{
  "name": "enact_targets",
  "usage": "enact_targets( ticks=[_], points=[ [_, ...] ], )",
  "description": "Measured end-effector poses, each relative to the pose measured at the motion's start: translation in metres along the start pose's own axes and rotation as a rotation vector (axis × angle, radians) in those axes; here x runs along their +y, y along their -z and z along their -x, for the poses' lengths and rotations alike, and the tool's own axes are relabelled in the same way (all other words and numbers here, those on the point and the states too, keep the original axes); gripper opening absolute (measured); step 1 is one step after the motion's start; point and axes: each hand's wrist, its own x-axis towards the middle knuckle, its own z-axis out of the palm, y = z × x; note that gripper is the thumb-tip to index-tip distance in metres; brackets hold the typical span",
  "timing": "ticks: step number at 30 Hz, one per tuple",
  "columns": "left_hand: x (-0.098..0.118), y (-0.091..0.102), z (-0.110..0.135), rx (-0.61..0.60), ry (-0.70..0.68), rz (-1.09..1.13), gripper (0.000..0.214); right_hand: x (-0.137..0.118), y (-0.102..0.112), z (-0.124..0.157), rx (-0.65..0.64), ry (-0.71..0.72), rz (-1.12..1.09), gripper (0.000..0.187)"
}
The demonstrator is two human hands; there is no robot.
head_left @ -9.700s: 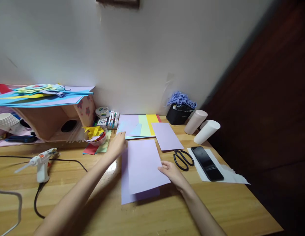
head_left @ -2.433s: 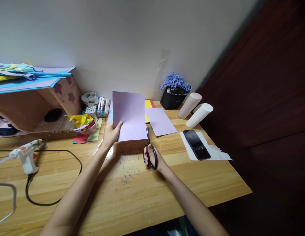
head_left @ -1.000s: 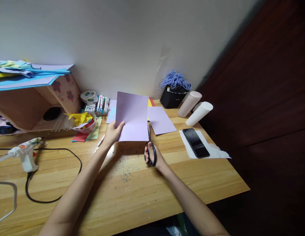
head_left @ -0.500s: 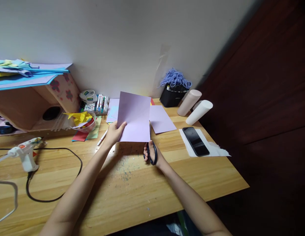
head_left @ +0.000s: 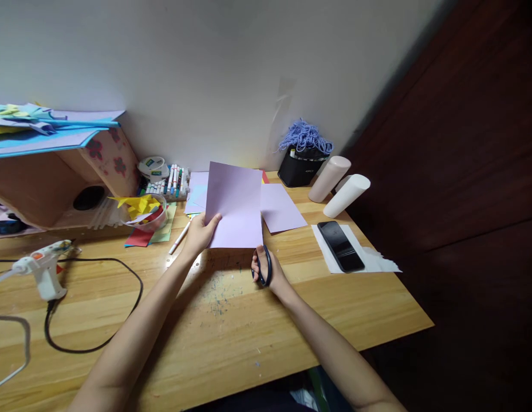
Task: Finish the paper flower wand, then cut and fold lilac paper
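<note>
A sheet of light purple paper [head_left: 235, 206] is held up above the table, pinched at its left edge by my left hand [head_left: 202, 232], thumb in front. My right hand [head_left: 268, 272] is closed around the dark handles of a pair of scissors [head_left: 266, 269]. The blades point away from me along the paper's right edge and are mostly hidden behind it. Behind and to the right, another light purple sheet [head_left: 283, 207] lies on the table.
At left are a hot glue gun [head_left: 46, 269] with a looping cord, a cardboard box [head_left: 115, 149], a bowl of paper scraps [head_left: 156, 214] and several markers [head_left: 175, 182]. At right are a phone [head_left: 341, 246], a white bottle [head_left: 347, 195], a pinkish bottle [head_left: 330, 179] and a black holder [head_left: 298, 169] with blue yarn.
The scissor handles have drawn closer together as my right hand squeezed. The held paper has barely shifted, and my left hand keeps its grip.
</note>
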Motion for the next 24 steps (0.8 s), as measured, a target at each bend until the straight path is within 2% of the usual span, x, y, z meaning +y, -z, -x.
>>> enact_targets(
  ticks=[7,15,20,24],
  points=[
    [0.0,0.0,0.0,-0.003,0.035,-0.004,0.041,0.007,0.001,-0.004,0.012,0.054,-0.042,0.057],
    [0.001,0.003,-0.001,0.0,0.088,-0.013,0.043,0.011,0.004,-0.007,0.029,0.015,-0.073,0.052],
    [0.002,0.016,-0.007,0.048,0.136,0.002,0.046,0.003,0.006,-0.007,0.007,0.033,-0.094,0.061],
    [-0.006,0.033,-0.015,0.015,0.174,-0.095,0.044,-0.006,0.017,-0.01,-0.034,0.155,-0.117,0.066]
  ],
)
